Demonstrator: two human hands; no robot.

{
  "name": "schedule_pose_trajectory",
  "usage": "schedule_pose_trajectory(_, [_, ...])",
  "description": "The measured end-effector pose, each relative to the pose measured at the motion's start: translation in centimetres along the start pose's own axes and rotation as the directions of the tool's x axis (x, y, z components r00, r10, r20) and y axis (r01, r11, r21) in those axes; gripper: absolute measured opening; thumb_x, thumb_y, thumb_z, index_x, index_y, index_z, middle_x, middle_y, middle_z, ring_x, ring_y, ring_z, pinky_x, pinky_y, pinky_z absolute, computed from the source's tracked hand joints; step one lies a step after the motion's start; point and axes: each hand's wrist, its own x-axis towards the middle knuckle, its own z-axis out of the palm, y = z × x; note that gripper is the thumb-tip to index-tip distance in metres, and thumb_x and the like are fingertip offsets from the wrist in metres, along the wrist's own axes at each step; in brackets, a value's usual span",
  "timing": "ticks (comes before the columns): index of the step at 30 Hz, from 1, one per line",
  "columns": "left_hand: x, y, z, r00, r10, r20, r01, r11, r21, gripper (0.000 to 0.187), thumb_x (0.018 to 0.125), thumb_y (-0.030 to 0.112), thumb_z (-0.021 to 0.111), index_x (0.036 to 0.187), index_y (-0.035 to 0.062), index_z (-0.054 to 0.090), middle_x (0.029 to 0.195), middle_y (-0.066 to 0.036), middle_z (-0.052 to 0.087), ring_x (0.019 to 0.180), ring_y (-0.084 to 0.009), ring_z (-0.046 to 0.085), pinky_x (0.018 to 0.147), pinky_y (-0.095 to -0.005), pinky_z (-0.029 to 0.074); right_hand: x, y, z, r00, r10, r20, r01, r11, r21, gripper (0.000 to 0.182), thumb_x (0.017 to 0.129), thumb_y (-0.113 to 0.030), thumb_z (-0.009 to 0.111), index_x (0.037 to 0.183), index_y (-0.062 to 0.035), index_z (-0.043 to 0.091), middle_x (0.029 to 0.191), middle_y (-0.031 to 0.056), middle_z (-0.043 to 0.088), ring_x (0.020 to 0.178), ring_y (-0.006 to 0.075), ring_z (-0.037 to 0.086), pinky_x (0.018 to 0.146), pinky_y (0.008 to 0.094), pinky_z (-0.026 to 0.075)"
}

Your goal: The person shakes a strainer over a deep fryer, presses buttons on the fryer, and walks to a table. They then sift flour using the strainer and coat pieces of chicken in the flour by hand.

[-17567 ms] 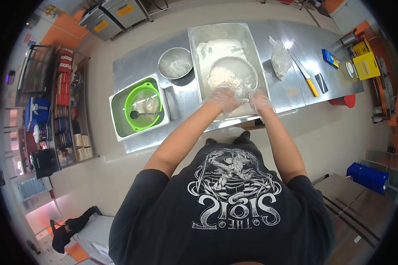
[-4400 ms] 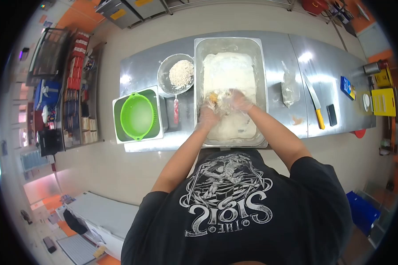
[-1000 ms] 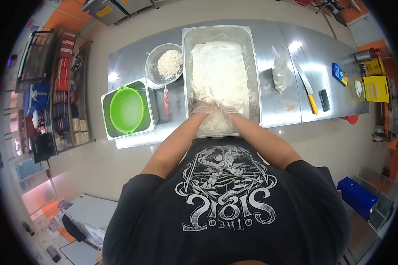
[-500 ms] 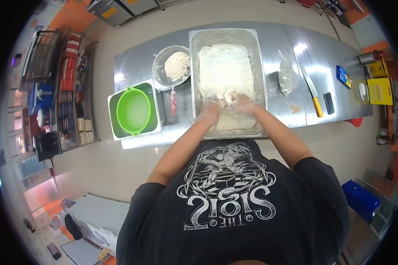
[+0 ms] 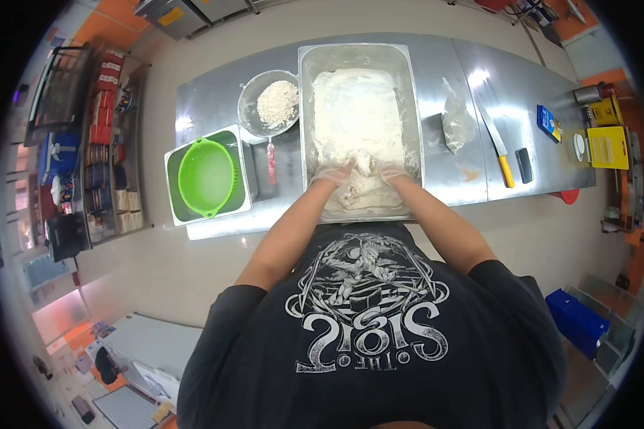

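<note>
My left hand (image 5: 333, 174) and my right hand (image 5: 392, 174), both in clear plastic gloves, are down in a deep steel pan (image 5: 416, 136) of white flour (image 5: 358, 107). Between them a flour-coated lump (image 5: 364, 163) sticks up; its kind is hidden by the coating. More lumpy, coated stuff (image 5: 368, 194) lies in the near end of the pan, just below my hands. Flour and blurred glove film cover most of my fingers, so their grip does not show.
Left of the pan stand a metal strainer (image 5: 277, 104) with pale crumbs, its handle (image 5: 271, 164) toward me, and a green basket (image 5: 184, 179) in a steel container (image 5: 173, 207). To the right lie a plastic bag (image 5: 456, 125), a yellow-handled knife (image 5: 494, 136) and a dark phone (image 5: 524, 165).
Both hands have sunk lower into the flour on either side of the coated lump, which was lifted a little between them before. The whole view has shifted slightly.
</note>
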Motion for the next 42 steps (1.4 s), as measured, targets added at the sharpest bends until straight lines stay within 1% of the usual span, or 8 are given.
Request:
schedule_pose_trajectory(8, [-2.1, 4.5, 0.4, 0.855, -0.509, 0.104, 0.456, 0.639, -0.619, 0.095, 0.09, 0.074, 0.043, 0.123, -0.0137, 0.059, 0.131, -0.036, 0.055, 0.126, -0.0443, 0.053, 0.106, -0.0451, 0.041, -1.2, -6.9, 3.7, 0.881, 0.438, 0.182, -0.459, 0.691, 0.559, 0.045, 0.087, -0.041, 0.066, 0.105, 0.0007, 0.07, 0.104, 0.0243, 0.069, 0.103, 0.0378, 0.067, 0.088, 0.0472, 0.053])
schedule_pose_trajectory(13, [-4.4, 6.8, -5.0, 0.928, -0.344, -0.146, 0.221, 0.82, -0.528, 0.082, 0.087, 0.064, 0.06, 0.118, -0.0124, 0.06, 0.116, -0.036, 0.062, 0.114, -0.0431, 0.061, 0.097, -0.0453, 0.048, 0.7, -4.3, 0.6, 0.902, 0.431, 0.012, -0.359, 0.734, 0.576, 0.051, 0.078, -0.047, 0.075, 0.093, 0.0028, 0.073, 0.093, 0.0244, 0.072, 0.092, 0.0398, 0.071, 0.081, 0.0479, 0.056])
schedule_pose_trajectory(23, [-9.1, 2.0, -4.4, 0.887, 0.318, -0.336, -0.327, 0.945, 0.031, 0.053, 0.081, 0.042, 0.072, 0.1, -0.0069, 0.067, 0.092, -0.028, 0.067, 0.091, -0.044, 0.065, 0.084, -0.0492, 0.05, 5.9, -2.6, -3.1, 0.974, -0.141, -0.18, 0.213, 0.847, 0.486, 0.058, 0.091, -0.041, 0.061, 0.131, 0.0001, 0.056, 0.129, 0.0239, 0.06, 0.117, 0.0366, 0.059, 0.101, 0.0411, 0.047])
schedule_pose_trajectory(28, [-9.1, 3.2, -6.3, 0.881, 0.038, -0.472, -0.17, 0.956, -0.239, 0.054, 0.091, 0.045, 0.062, 0.099, -0.0085, 0.067, 0.094, -0.028, 0.067, 0.094, -0.0424, 0.063, 0.091, -0.0475, 0.048, 4.9, -2.4, 4.1, 0.769, -0.625, -0.134, 0.636, 0.726, 0.262, 0.049, 0.099, -0.037, 0.048, 0.132, -0.0016, 0.057, 0.13, 0.0216, 0.06, 0.115, 0.0341, 0.06, 0.1, 0.0396, 0.046])
schedule_pose_trajectory(31, [-6.0, 2.5, -5.3, 0.89, -0.055, -0.452, -0.056, 0.972, -0.228, 0.057, 0.094, 0.047, 0.057, 0.109, -0.0078, 0.065, 0.106, -0.028, 0.066, 0.106, -0.0425, 0.061, 0.098, -0.0464, 0.046, -4.5, -5.9, -8.4, 0.888, -0.242, 0.391, 0.121, 0.943, 0.311, 0.048, 0.101, -0.036, 0.042, 0.132, -0.0037, 0.058, 0.13, 0.0221, 0.06, 0.119, 0.033, 0.058, 0.101, 0.0391, 0.045])
schedule_pose_trajectory(36, [-3.5, 2.6, -3.4, 0.99, -0.103, 0.1, 0.102, 0.995, 0.011, 0.062, 0.099, 0.05, 0.043, 0.133, -0.0005, 0.057, 0.137, -0.026, 0.055, 0.128, -0.0393, 0.053, 0.107, -0.0424, 0.041, -1.6, 0.6, -2.1, 0.89, -0.029, 0.455, 0.035, 0.999, -0.004, 0.068, 0.098, -0.048, 0.049, 0.148, -0.0042, 0.037, 0.136, 0.0205, 0.057, 0.122, 0.0351, 0.056, 0.102, 0.0442, 0.044])
schedule_pose_trajectory(41, [-2.9, 2.8, -1.1, 0.963, -0.141, 0.229, 0.186, 0.964, -0.188, 0.065, 0.096, 0.052, 0.049, 0.13, -0.0032, 0.058, 0.131, -0.026, 0.059, 0.119, -0.0378, 0.058, 0.099, -0.0417, 0.046, -0.3, -2.9, 8.4, 0.815, 0.359, 0.455, -0.574, 0.39, 0.72, 0.059, 0.095, -0.048, 0.051, 0.135, -0.0044, 0.056, 0.131, 0.0148, 0.063, 0.119, 0.0306, 0.06, 0.098, 0.0382, 0.047])
schedule_pose_trajectory(42, [-1.8, 2.5, -0.1, 0.959, -0.135, 0.25, 0.195, 0.953, -0.231, 0.065, 0.096, 0.052, 0.051, 0.129, -0.0037, 0.058, 0.13, -0.026, 0.06, 0.117, -0.0375, 0.059, 0.098, -0.0416, 0.047, -1.0, -3.4, 7.5, 0.895, 0.301, 0.329, -0.445, 0.582, 0.681, 0.059, 0.093, -0.049, 0.054, 0.131, -0.0035, 0.059, 0.127, 0.016, 0.064, 0.116, 0.0309, 0.062, 0.095, 0.0384, 0.049])
